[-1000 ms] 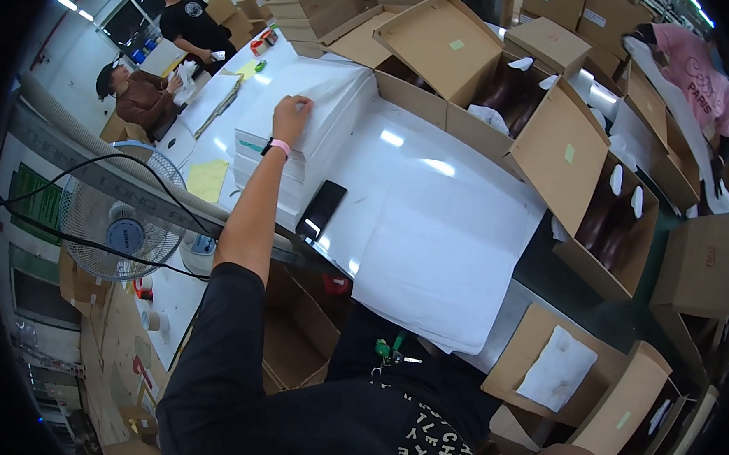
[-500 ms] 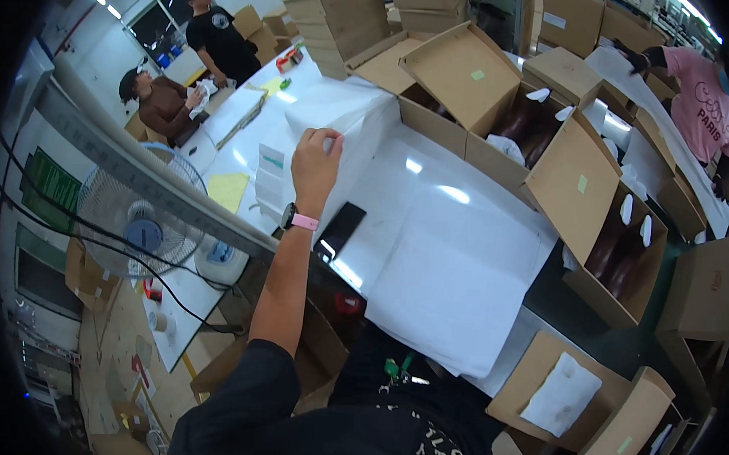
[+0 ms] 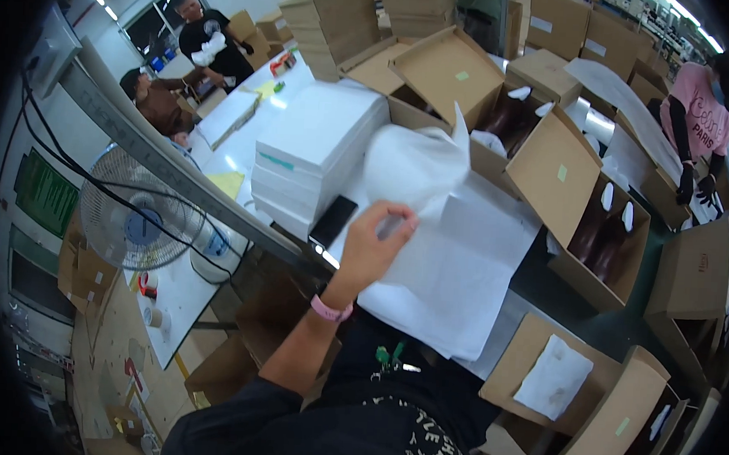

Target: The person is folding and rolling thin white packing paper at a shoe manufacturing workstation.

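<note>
My left hand [image 3: 378, 243] is closed in a pinch over the table, its thumb and forefinger on a thin white sheet of tissue paper [image 3: 417, 168] that billows up beyond the fingers. Below and to the right of it lies a pile of flat white sheets [image 3: 460, 282] at the table's near edge. A tall stack of white paper [image 3: 320, 130] stands farther off to the left, with a black phone [image 3: 333, 222] beside it. My right hand is not in view.
Open cardboard boxes [image 3: 599, 240] with dark brown boots and white paper stand at the right. Another open box [image 3: 610, 413] is nearer. A metal post [image 3: 177, 185] and a fan [image 3: 139, 207] are at the left. A co-worker in pink [image 3: 696, 121] stands far right; two others are far left.
My left hand has come from the tall stack toward me and to the right, drawing a sheet of tissue paper over the flat pile. The stack's top now lies uncovered.
</note>
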Demonstrator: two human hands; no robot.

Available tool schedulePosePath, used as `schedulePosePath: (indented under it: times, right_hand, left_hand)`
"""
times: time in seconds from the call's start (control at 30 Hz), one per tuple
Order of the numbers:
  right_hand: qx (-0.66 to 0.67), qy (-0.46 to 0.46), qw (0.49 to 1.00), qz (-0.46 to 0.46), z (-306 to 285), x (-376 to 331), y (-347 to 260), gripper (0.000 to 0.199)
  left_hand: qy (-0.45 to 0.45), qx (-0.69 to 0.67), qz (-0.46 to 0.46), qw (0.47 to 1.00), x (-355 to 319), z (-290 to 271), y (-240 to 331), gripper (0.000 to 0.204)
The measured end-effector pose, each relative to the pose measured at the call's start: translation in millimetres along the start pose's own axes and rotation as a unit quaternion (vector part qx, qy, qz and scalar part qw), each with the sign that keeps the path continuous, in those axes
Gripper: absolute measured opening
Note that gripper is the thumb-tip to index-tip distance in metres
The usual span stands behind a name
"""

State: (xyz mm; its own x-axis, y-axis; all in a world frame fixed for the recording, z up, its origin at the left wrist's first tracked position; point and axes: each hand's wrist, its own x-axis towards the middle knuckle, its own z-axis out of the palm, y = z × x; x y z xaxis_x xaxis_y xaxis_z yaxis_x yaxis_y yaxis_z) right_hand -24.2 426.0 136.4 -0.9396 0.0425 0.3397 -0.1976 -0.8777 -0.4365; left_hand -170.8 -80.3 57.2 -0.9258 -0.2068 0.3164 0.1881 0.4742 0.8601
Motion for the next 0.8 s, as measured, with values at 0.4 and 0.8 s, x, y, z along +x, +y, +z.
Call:
schedulePosePath:
  times: [0.4, 0.8]
  right_hand:
    - [0.063, -0.017, 0.998, -0.022, -10.6, -37.0, 37.2, 0.029]
    - [-0.461, 0.062, 0.827, 0.315, -47.2, -66.4, 257.2, 0.072]
  left_hand:
    - [-0.107, -0.181, -0.076, 0.975, -45.8, 51.0, 2.4, 0.028]
    - [-0.124, -0.294, -0.072, 0.945, -135.4, 69.5, 0.1, 0.022]
